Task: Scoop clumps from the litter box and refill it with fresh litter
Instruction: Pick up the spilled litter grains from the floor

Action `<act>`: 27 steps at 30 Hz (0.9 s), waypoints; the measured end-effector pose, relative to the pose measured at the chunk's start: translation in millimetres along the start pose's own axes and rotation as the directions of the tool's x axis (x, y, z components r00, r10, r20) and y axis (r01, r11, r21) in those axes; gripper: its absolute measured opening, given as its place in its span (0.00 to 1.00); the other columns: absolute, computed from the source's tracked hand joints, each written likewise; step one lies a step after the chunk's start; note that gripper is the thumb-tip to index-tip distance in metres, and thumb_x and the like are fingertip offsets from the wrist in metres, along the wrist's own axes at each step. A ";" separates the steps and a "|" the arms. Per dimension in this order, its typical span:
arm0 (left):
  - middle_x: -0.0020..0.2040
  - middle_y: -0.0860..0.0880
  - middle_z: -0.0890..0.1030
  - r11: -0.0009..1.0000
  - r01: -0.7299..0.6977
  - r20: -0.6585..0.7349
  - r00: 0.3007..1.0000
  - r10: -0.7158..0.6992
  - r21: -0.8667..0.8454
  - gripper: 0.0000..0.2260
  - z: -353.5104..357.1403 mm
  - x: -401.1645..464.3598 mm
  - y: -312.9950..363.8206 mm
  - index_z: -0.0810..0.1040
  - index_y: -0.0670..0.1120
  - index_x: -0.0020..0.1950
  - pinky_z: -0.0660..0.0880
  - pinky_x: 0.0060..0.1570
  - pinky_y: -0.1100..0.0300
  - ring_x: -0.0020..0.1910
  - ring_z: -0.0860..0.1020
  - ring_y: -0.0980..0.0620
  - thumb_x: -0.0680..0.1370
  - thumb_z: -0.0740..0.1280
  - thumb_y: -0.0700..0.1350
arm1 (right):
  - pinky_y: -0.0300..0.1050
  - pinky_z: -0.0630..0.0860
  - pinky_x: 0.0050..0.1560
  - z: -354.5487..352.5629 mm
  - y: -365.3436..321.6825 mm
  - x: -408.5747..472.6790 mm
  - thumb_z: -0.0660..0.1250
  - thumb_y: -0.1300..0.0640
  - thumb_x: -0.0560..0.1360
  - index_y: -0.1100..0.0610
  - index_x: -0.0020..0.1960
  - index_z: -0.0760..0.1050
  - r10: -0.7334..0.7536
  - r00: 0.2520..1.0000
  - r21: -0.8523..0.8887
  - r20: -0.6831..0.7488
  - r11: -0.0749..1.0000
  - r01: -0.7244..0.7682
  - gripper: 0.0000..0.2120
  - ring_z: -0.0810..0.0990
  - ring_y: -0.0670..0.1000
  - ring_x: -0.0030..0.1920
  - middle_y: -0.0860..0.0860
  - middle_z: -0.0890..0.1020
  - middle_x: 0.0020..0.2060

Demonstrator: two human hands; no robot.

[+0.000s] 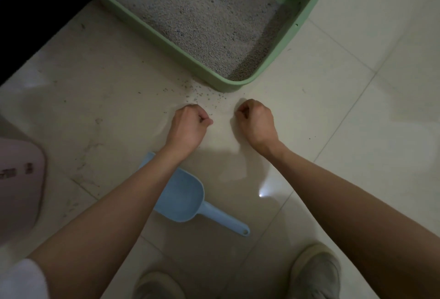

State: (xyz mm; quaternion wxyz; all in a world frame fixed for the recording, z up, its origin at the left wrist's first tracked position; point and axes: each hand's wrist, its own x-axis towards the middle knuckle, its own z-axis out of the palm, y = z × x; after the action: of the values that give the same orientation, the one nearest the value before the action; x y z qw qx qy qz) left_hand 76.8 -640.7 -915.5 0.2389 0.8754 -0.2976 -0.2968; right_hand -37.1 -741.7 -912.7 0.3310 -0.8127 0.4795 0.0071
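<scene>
Fingers of both the left hand [190, 123] and right hand [256, 120] are curled over scattered grains [202, 95] on the floor [345, 108]; whether they pinch any, I cannot tell. The green litter box [238, 83] sits just beyond, the blue scoop [184, 199] nearer.

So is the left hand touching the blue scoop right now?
Apart. In the head view the left hand hovers near the spilled litter, well beyond the blue scoop; only the forearm crosses over it.

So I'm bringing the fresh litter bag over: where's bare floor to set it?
Bare tiles lie right of the litter box and right hand. Crowded: scattered granules before the box, scoop under the left forearm.
</scene>
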 end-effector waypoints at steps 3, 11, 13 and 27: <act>0.44 0.45 0.81 1.000 0.010 -0.004 1.000 -0.010 -0.020 0.05 1.6 1.1 0.3 0.81 0.42 0.47 0.70 0.48 0.62 0.47 0.78 0.47 0.73 0.71 0.42 | 0.46 0.70 0.49 0.5 -0.5 0.7 0.61 0.61 0.75 0.63 0.49 0.77 0.010 1.000 -0.010 0.003 1.000 -0.010 0.09 0.77 0.61 0.50 0.60 0.81 0.48; 0.53 0.41 0.79 0.983 -0.126 0.092 0.989 0.114 0.134 0.07 -1.3 4.0 1.7 0.81 0.40 0.50 0.68 0.53 0.59 0.55 0.75 0.44 0.76 0.65 0.36 | 0.47 0.71 0.46 1.3 -6.6 3.1 0.58 0.62 0.75 0.65 0.47 0.76 -0.009 0.999 -0.058 0.052 0.998 0.012 0.10 0.77 0.62 0.48 0.62 0.81 0.47; 0.53 0.39 0.78 0.967 -0.176 0.103 0.982 0.159 0.182 0.06 -1.3 4.1 1.4 0.79 0.38 0.50 0.68 0.55 0.56 0.56 0.74 0.42 0.77 0.64 0.38 | 0.45 0.69 0.43 1.8 -7.8 3.1 0.58 0.61 0.75 0.65 0.45 0.76 0.050 0.998 0.007 0.038 0.999 -0.051 0.09 0.76 0.59 0.44 0.59 0.80 0.42; 0.56 0.32 0.74 0.962 -0.116 -0.053 0.990 0.133 0.246 0.26 -33.6 46.6 -11.7 0.55 0.41 0.76 0.70 0.53 0.48 0.55 0.73 0.35 0.78 0.56 0.39 | 0.37 0.57 0.22 5.2 -30.8 10.2 0.56 0.67 0.74 0.55 0.38 0.66 0.312 0.859 0.878 0.405 0.130 -0.461 0.10 0.59 0.46 0.24 0.49 0.62 0.26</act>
State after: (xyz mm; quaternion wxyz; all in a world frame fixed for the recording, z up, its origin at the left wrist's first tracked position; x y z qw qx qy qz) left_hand 133.5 -655.2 -916.2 0.1584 0.8873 -0.3777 -0.2123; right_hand -5.8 -736.9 -903.7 0.7689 -0.2839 0.5528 -0.1504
